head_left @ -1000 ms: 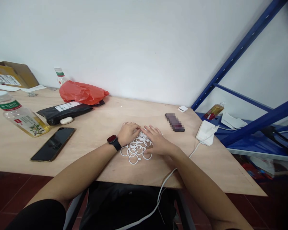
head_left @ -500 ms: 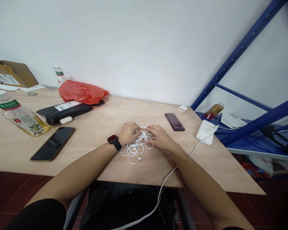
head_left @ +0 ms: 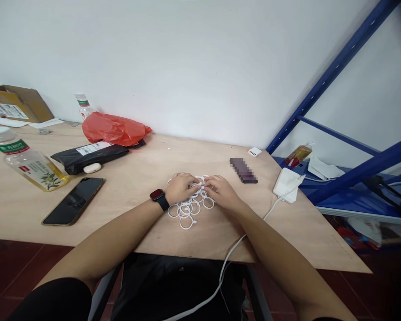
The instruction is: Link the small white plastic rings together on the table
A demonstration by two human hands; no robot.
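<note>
A loose pile of white plastic rings [head_left: 186, 221], each with a small knob, lies on the wooden table in front of me. Over the upper part of the pile is my left hand [head_left: 182, 187], a dark watch on its wrist, its thumb and fingers closed on a white ring. From the other side my right hand [head_left: 221, 191] pinches at a white ring too, its fingertips close to the left ones. Whether both hands grip the same ring is hard to tell. My fingers partly cover the rings beneath them.
Left on the table [head_left: 127, 223] are a phone [head_left: 74, 200], a drink bottle [head_left: 30, 162], a white earbud case [head_left: 92, 168], a black parcel [head_left: 90, 156] and a red bag [head_left: 115, 128]. To the right lie a second phone [head_left: 243, 170], a white power strip [head_left: 287, 185] and its cable [head_left: 234, 247].
My right hand's fingers have closed from a looser spread into a pinch. Both hands' fingertips have come closer together above the pile.
</note>
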